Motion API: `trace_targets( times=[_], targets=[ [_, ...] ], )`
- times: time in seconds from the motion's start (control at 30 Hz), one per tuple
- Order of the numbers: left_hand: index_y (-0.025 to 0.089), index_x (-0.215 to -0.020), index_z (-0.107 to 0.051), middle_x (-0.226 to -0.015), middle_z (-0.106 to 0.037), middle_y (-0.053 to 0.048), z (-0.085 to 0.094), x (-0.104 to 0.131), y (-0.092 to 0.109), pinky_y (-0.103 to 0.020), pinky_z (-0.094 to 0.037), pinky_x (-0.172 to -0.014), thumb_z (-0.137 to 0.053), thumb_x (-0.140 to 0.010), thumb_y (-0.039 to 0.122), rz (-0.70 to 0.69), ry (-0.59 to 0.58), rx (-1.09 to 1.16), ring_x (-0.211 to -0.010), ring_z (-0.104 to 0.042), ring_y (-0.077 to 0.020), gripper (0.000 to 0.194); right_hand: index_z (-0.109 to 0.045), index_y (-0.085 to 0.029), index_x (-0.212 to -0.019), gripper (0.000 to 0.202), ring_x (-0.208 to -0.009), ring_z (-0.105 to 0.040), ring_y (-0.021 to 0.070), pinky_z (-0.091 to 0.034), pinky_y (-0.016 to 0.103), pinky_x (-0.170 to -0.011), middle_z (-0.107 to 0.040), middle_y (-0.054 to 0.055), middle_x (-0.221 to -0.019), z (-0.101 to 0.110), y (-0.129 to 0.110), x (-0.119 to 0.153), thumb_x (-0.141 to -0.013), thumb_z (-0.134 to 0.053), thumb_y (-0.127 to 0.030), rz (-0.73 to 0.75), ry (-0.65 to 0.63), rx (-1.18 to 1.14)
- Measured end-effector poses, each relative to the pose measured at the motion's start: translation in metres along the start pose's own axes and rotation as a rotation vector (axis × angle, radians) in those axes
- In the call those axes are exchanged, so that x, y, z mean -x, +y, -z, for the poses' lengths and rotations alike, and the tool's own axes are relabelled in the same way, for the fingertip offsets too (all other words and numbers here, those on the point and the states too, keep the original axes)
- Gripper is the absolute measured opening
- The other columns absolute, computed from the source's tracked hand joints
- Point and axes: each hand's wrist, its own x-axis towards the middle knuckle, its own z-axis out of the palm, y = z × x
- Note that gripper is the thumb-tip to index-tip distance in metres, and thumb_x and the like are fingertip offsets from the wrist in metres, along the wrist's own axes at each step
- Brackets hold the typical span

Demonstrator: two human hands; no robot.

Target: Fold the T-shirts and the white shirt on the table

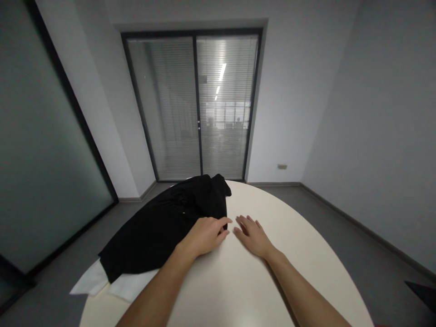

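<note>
A black garment [156, 227] lies bunched on the left part of the round table, its folds raised at the far end. I cannot tell its exact kind. White cloth [134, 285] shows from under its near edge, and one white corner sticks out past the table rim. My left hand [207, 234] is at the garment's right edge, thumb and fingers apart, gripping nothing that I can see. Just right of it, my right hand [252, 235] is low over the bare tabletop, open with fingers stretched out, apart from the garment.
The white round table [306, 268] curves away on the right. Beyond it stands a dark-framed glass door [197, 104] with blinds. A frosted glass panel [51, 136] is on the left. A dark pointed object [424, 293] shows at the lower right edge.
</note>
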Motion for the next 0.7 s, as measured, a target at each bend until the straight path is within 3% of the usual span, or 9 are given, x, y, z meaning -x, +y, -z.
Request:
trace_targets(
  times=[0.07, 0.17, 0.27, 0.43, 0.57, 0.7],
  targets=[
    [0.029, -0.125, -0.063, -0.102, -0.074, -0.003, -0.003, 0.001, 0.003, -0.033, -0.051, -0.088, -0.047, -0.099, 0.031, -0.004, 0.007, -0.058, -0.096, -0.069, -0.0220, 0.030, -0.050, -0.019, -0.143, 0.056, -0.139, -0.043, 0.0299, -0.024, 0.053, -0.118, -0.055, 0.013, -0.143, 0.000, 0.001, -0.001, -0.098, -0.040, -0.050, -0.006, 0.084, -0.076],
    [0.023, -0.136, -0.055, -0.137, -0.058, -0.012, -0.013, 0.000, -0.002, -0.040, -0.042, -0.106, -0.054, -0.095, 0.026, 0.119, 0.179, -0.162, -0.127, -0.054, -0.0273, 0.042, -0.046, -0.019, -0.145, 0.055, -0.128, -0.055, 0.0264, -0.032, 0.049, -0.115, -0.060, 0.013, -0.138, 0.002, -0.003, 0.000, -0.097, -0.044, -0.044, 0.039, 0.186, -0.149],
    [0.018, -0.145, -0.046, -0.157, -0.032, -0.019, -0.025, -0.001, -0.011, -0.049, -0.034, -0.113, -0.065, -0.088, 0.030, 0.273, 0.261, -0.214, -0.141, -0.036, -0.0367, 0.061, -0.036, -0.021, -0.152, 0.061, -0.137, -0.046, 0.0250, -0.034, 0.044, -0.116, -0.048, 0.011, -0.150, 0.005, -0.011, 0.002, -0.096, -0.045, -0.043, 0.126, 0.281, -0.176],
    [0.023, -0.152, -0.036, -0.164, -0.014, -0.017, -0.037, -0.004, -0.028, -0.054, -0.033, -0.113, -0.061, -0.089, 0.027, 0.457, 0.466, -0.200, -0.150, -0.013, -0.0396, 0.067, -0.027, -0.021, -0.156, 0.067, -0.145, -0.034, 0.0254, -0.028, 0.045, -0.120, -0.036, 0.009, -0.158, 0.004, -0.019, 0.004, -0.094, -0.047, -0.037, 0.282, 0.236, -0.117],
    [0.017, -0.150, -0.038, -0.154, -0.040, -0.016, -0.037, -0.009, -0.041, -0.047, -0.034, -0.116, -0.053, -0.093, 0.023, 0.388, 0.415, -0.021, -0.147, -0.031, -0.0290, 0.059, -0.027, -0.022, -0.156, 0.064, -0.144, -0.035, 0.0253, -0.027, 0.046, -0.120, -0.038, 0.009, -0.157, 0.004, -0.021, 0.005, -0.096, -0.045, -0.038, 0.289, 0.235, -0.112],
    [0.022, -0.129, -0.063, -0.136, -0.062, -0.007, -0.034, -0.008, -0.024, -0.042, -0.030, -0.118, -0.046, -0.097, 0.018, 0.108, 0.261, 0.096, -0.135, -0.048, -0.0219, 0.037, -0.030, -0.022, -0.155, 0.058, -0.143, -0.037, 0.0222, -0.027, 0.042, -0.120, -0.040, 0.009, -0.155, 0.011, -0.025, 0.006, -0.101, -0.036, -0.042, 0.243, 0.342, -0.213]
  ],
)
